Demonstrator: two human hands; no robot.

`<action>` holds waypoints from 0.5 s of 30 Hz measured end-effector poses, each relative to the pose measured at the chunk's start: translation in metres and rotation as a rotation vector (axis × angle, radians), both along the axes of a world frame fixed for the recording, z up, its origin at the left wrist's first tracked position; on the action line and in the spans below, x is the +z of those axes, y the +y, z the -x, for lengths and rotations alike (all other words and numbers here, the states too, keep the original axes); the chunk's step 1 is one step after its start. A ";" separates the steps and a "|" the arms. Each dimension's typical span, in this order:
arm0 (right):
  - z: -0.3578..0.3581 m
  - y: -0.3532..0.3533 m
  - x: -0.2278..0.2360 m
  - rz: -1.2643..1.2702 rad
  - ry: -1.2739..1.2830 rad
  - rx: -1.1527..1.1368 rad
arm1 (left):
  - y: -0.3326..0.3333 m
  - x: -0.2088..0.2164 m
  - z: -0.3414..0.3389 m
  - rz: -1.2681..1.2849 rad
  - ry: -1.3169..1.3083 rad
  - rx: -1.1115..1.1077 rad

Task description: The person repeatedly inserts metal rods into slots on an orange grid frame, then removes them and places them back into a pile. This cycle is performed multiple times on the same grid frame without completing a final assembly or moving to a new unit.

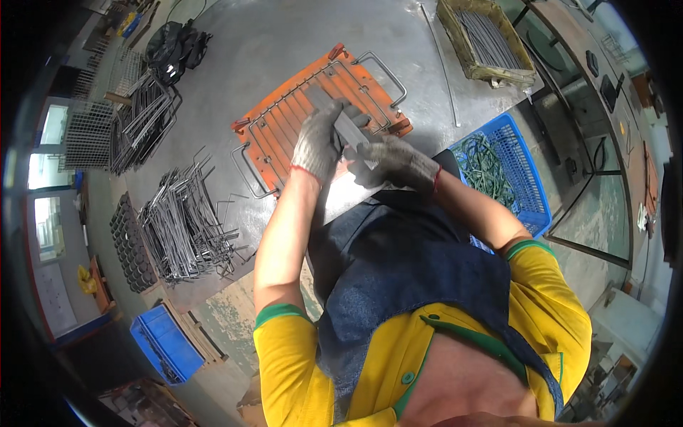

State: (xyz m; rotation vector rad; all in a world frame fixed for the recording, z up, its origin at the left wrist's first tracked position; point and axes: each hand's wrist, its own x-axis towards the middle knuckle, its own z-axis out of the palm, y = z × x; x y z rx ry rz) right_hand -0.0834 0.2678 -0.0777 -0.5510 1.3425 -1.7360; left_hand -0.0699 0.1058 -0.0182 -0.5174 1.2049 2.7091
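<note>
Both my hands wear grey-coated work gloves with pale knit cuffs. Between them is a straight grey metal piece, a flat bar or a tight bundle of rods; I cannot tell which. My left hand is closed around its middle. Toward the end nearer my body, my right hand grips it with bent fingers. Beneath and beyond the hands lies an orange grooved jig board, with thin metal rods laid across it. Bent wire loops stick out at its two ends. My gloves hide part of the board's near edge.
Bent wire frames are piled on the metal table at left, with more behind. A blue basket with green strips stands at right. Straight rods fill a box at far right; a long rod lies beside it.
</note>
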 end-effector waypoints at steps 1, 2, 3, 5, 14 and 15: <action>0.013 -0.004 -0.020 0.052 0.071 0.013 | -0.001 -0.003 0.007 0.003 -0.021 0.002; 0.028 -0.008 -0.049 0.125 -0.165 -0.007 | -0.002 -0.006 0.015 0.005 -0.040 -0.005; 0.043 -0.011 -0.076 0.199 -0.401 -0.025 | -0.003 -0.008 0.023 0.008 -0.059 -0.010; 0.062 -0.016 -0.106 0.351 -0.873 -0.059 | -0.007 -0.010 0.035 0.014 -0.147 -0.013; 0.051 -0.016 -0.046 0.207 -0.596 -0.133 | -0.034 -0.015 0.060 0.922 -0.361 -0.230; 0.054 -0.014 -0.059 0.289 -0.730 -0.161 | -0.028 0.003 0.058 1.008 -0.362 -0.278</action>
